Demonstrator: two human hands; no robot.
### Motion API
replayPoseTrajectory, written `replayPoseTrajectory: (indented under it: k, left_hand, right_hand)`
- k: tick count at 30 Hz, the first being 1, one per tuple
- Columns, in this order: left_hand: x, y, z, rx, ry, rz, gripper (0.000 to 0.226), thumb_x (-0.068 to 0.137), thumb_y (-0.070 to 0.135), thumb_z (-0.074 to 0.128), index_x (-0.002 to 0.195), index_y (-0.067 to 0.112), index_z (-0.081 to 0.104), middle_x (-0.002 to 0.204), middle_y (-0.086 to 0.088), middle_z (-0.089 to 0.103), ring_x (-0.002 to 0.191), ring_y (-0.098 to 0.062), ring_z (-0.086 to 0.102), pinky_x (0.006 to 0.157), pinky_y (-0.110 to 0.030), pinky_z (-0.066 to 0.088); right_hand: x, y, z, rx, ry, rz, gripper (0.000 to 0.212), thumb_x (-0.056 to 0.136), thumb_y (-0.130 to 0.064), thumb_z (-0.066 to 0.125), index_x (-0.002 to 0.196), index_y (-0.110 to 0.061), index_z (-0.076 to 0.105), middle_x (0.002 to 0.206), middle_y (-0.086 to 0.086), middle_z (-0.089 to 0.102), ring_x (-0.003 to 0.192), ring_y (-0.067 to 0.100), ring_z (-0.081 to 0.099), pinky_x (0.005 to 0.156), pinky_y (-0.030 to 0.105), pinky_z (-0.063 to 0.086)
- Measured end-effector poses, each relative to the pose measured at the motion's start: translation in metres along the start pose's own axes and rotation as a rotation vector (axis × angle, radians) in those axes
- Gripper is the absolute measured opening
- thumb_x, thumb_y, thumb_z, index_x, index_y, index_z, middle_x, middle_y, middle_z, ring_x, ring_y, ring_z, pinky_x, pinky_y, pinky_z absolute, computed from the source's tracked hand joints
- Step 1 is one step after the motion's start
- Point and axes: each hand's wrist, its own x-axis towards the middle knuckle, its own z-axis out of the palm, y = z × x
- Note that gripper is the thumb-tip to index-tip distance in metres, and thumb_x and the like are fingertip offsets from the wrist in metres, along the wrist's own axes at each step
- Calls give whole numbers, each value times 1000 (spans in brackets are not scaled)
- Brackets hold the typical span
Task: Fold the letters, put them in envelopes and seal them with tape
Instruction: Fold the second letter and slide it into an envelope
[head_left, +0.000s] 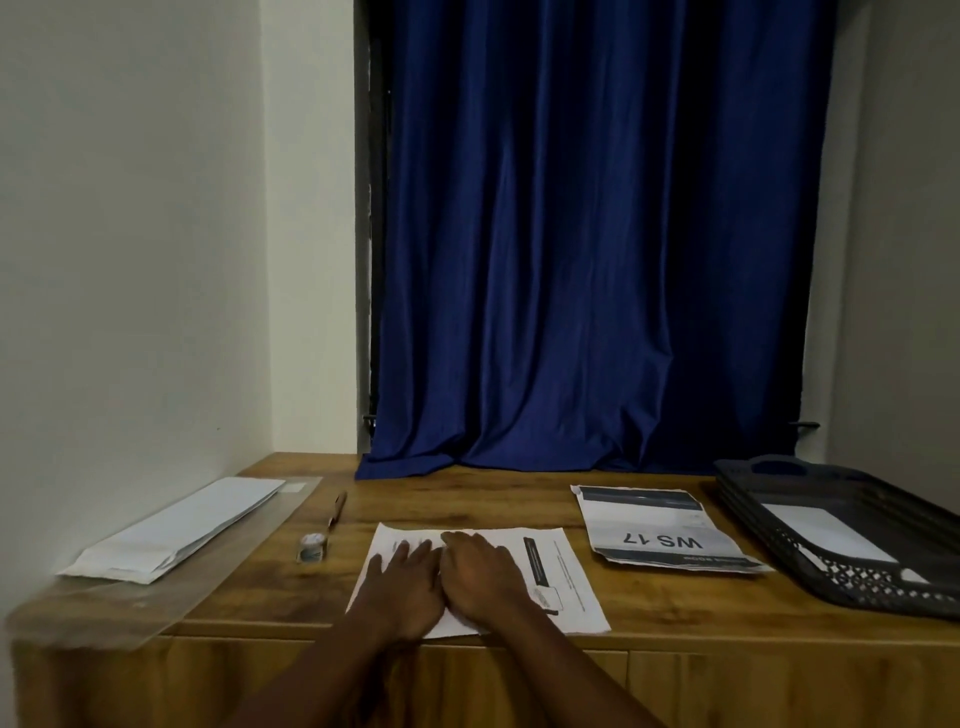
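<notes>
Nearest to me, both hands lie flat on the letter (524, 587), which is spread at the front edge of the wooden tabletop (649, 597). The left hand (402, 584) and the right hand (480, 574) are side by side, almost touching, with fingers straight and pressing down on the left half of the sheet; neither grip is closed around anything. I judge that the sheet is thin and light, so it will bend easily and can slide on the smooth wood if I push from one side only. I think the best place to take it is the near edge or a near corner, lifting it over while one palm keeps the rest in place, then running the fingers along the crease.

A little further to the left stands a small roll of tape (311, 545), and behind it lies a pen (336, 509). At the far left, a pile of white envelopes (176, 525) lies on a clear plastic sheet (104, 613); they look light too, and the flap side seems the place to open them. To the right of the letter there is a printed paper marked WS 17 (660, 525), and beyond it a dark plastic tray (852, 582) with white paper inside. At the back hangs a blue curtain (587, 234)
</notes>
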Motion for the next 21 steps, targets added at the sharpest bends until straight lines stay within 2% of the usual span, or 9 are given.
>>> replayPoseTrajectory:
  k: [3,6,9,14,16,19,21]
  left_hand:
    - [2,-2,1,2,-21,-30,60,109,46,16,165,26,8,173,3,3,159,-23,-1,126,-51,1]
    - [2,-6,-3,5,-60,-26,61,109,51,14,165,28,7,173,4,0,159,-21,-3,126,-49,0]
    - [2,-13,-7,16,-93,-25,65,108,57,14,165,29,4,173,4,-3,159,-20,-4,127,-48,-1]
    - [-2,-19,-12,9,-117,-14,69,106,63,15,165,30,3,173,4,-4,159,-19,-4,128,-47,0]
    - [-1,-16,-15,25,-125,-23,70,105,62,18,165,28,6,173,2,0,159,-21,0,127,-49,3]
    - [3,-3,-26,86,-91,-60,69,103,57,27,163,23,20,171,-4,16,157,-29,15,125,-56,11]
    - [7,11,-30,117,-36,-27,66,105,53,30,162,22,22,171,-6,17,157,-30,13,125,-59,8]
  right_hand:
    - [1,11,7,-53,-147,-10,56,110,-42,16,157,-19,35,167,6,28,154,26,22,125,50,14]
    - [3,31,2,-85,-190,-3,60,109,-53,16,162,-26,25,171,2,16,157,26,11,125,51,8]
    - [4,62,-7,-137,-194,69,63,107,-56,20,162,-27,21,171,1,13,158,27,9,125,53,10]
    - [-1,102,-23,-212,-181,151,57,109,-48,21,161,-24,24,170,6,17,156,31,13,124,52,15]
    - [-3,104,-23,-202,-152,174,58,108,-49,21,160,-24,26,169,7,20,155,32,16,124,53,17]
    - [-2,102,-20,-218,-143,180,59,108,-49,20,161,-23,24,169,9,19,156,34,15,125,55,17]
    - [-2,102,-19,-232,-151,177,60,108,-49,19,162,-24,21,170,8,17,156,34,12,125,55,15]
